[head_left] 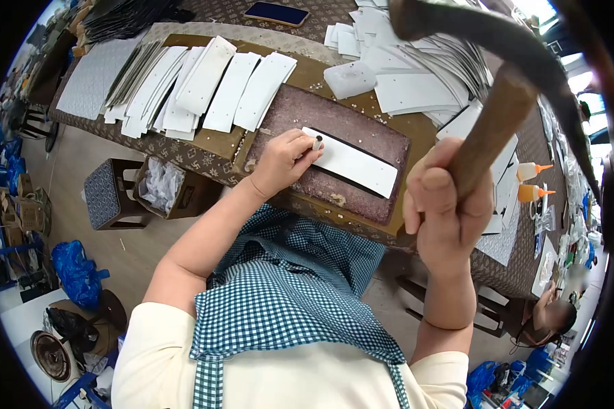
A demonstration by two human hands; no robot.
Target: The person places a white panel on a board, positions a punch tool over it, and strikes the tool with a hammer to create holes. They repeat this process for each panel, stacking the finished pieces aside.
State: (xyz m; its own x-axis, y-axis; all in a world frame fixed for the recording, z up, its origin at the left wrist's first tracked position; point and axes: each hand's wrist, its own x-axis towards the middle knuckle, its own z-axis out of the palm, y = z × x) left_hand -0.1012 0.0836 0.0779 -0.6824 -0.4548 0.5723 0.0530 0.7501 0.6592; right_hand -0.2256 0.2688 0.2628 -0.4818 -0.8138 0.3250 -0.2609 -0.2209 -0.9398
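My left hand [280, 162] pinches a short metal punch [317, 142], held upright at the left end of a white rectangular piece [361, 168]. Dark edging shows along that piece's long sides. It lies on a worn purplish-brown block [297, 109]. My right hand [449, 204] is wrapped round the wooden handle of a hammer [501, 112], raised close to the camera over the block's right side. The dark, curved hammer head crosses the upper right of the view.
White pieces with small holes [232, 92] lie in overlapping rows to the left. More white pieces [416, 88] are heaped at the back right. A phone [276, 13] rests at the far side. Orange-tipped bottles [531, 193] stand right. Another person [552, 317] sits at lower right.
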